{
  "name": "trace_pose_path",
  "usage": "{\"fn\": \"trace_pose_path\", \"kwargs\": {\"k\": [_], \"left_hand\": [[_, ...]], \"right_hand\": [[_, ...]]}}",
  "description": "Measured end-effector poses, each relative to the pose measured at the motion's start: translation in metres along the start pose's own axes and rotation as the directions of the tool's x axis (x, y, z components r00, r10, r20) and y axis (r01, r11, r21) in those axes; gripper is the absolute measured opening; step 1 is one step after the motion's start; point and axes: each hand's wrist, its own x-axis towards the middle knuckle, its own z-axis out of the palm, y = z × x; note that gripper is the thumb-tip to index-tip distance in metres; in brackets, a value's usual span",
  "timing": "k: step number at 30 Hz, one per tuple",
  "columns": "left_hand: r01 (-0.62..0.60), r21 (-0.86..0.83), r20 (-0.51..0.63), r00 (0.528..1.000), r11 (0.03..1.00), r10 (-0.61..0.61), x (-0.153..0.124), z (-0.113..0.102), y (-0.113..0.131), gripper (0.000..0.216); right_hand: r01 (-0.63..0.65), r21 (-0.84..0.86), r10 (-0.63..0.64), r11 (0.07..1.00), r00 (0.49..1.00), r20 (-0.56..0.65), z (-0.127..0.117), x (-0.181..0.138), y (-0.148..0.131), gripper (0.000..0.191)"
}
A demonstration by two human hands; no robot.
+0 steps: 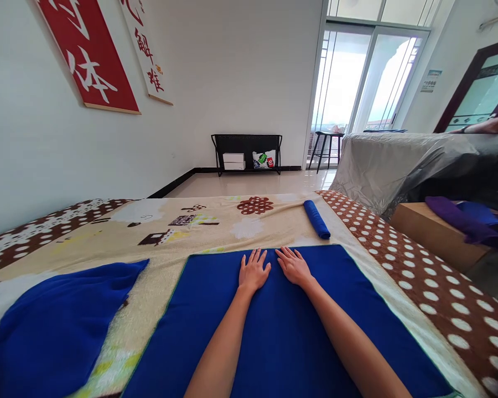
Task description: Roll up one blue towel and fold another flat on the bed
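A blue cloth [290, 337] with thin green edging lies spread flat before me. Near its far edge, my left hand [253, 271] rests palm down with fingers stretched out. Just to its right, my right hand [292, 265] also lies flat on the cloth, fingers apart. Neither hand holds anything. Beyond the cloth's far right corner is a tightly rolled blue cloth [316, 220]. On the left, another blue cloth [58, 326] lies loose and rumpled, partly cut off by the frame.
A patterned beige blanket [157, 276] with a brown dotted border covers the surface. At right, a cardboard box [435, 235] bears dark purple and blue cloth. Behind it, another person's arm [487, 126] rests over a plastic-covered table [369, 160]. A black rack [247, 143] stands by the wall.
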Motion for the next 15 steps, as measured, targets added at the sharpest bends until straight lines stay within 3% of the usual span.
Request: {"fn": "trace_pose_path", "kwargs": {"k": [6, 15], "left_hand": [[0.05, 0.023, 0.019, 0.999, 0.998, -0.05, -0.004, -0.007, -0.023, 0.061], [0.314, 0.099, 0.003, 0.949, 0.944, -0.316, -0.044, -0.052, -0.156, 0.059]], "right_hand": [[-0.039, -0.007, 0.039, 0.999, 0.999, 0.035, -0.008, -0.004, 0.025, 0.053], [-0.26, -0.06, 0.26, 0.964, 0.966, -0.01, -0.054, -0.056, 0.151, 0.049]]}}
